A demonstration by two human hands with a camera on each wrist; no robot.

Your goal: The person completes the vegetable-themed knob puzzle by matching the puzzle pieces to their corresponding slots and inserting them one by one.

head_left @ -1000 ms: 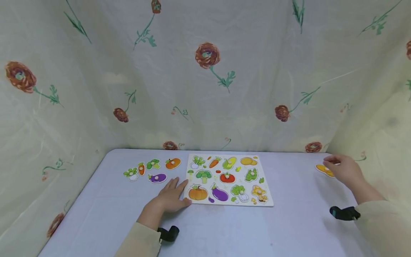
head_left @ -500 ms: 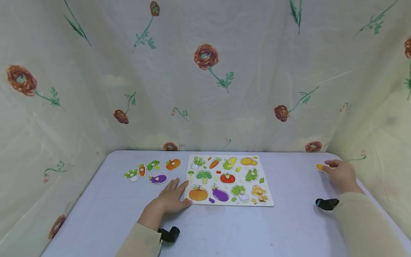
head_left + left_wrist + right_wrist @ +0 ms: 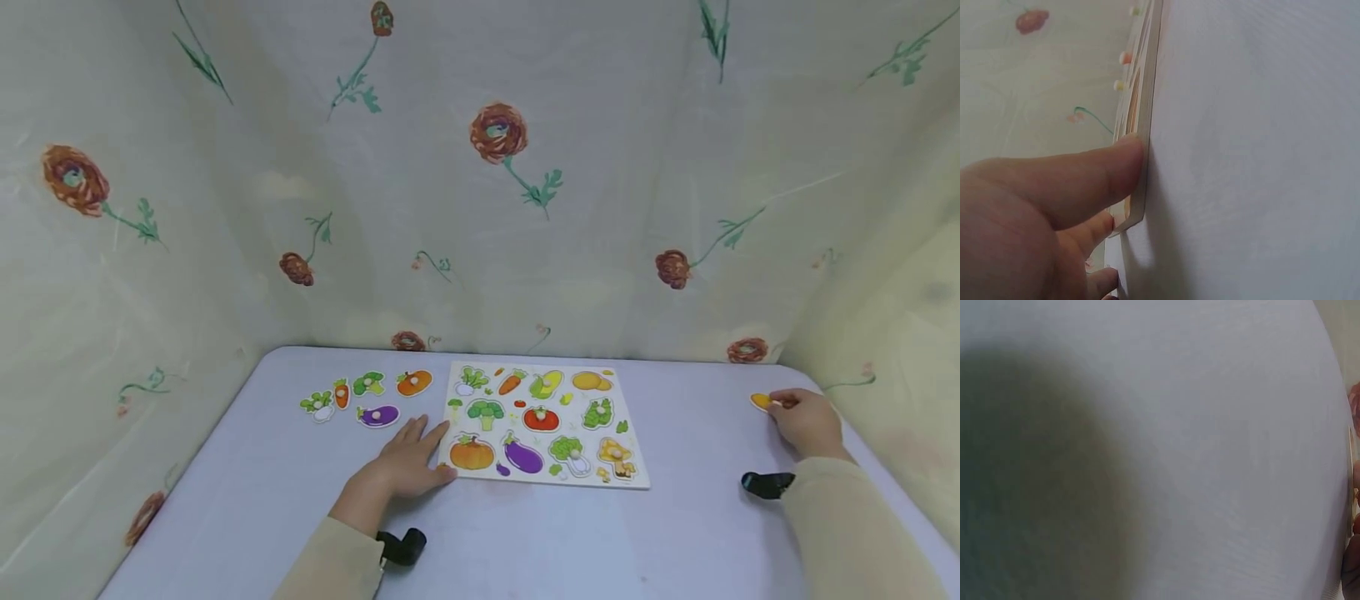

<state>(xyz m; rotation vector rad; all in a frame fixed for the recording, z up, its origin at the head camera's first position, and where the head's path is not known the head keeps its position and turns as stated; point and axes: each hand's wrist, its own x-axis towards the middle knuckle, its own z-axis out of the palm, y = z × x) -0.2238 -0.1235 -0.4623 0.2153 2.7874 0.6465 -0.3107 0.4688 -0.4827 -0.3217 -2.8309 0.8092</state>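
A white vegetable puzzle board (image 3: 636, 467) lies mid-table. My left hand (image 3: 405, 462) rests spread at its near left corner, the thumb (image 3: 1125, 165) against the near edge in the left wrist view. At the table's far right, my right hand (image 3: 808, 423) pinches a yellow potato puzzle piece (image 3: 760, 402), partly hidden by the fingers. Only the fingertips (image 3: 1352, 565) and a thin edge of the piece show at the right side of the right wrist view. Knobbed tomato (image 3: 542, 420), corn (image 3: 547, 384) and mushroom (image 3: 617, 452) pieces sit in the board.
Left of the board lie loose knobbed pieces: a pumpkin (image 3: 414, 383), an eggplant (image 3: 378, 416), a broccoli (image 3: 368, 383), a carrot (image 3: 342, 394) and a radish (image 3: 318, 406). A floral curtain (image 3: 585, 250) hangs behind the white table (image 3: 562, 542).
My right hand has lowered onto the potato piece and its fingers have closed at it; the right forearm has swung left. My left hand stays at the board's corner. The head view has shifted slightly.
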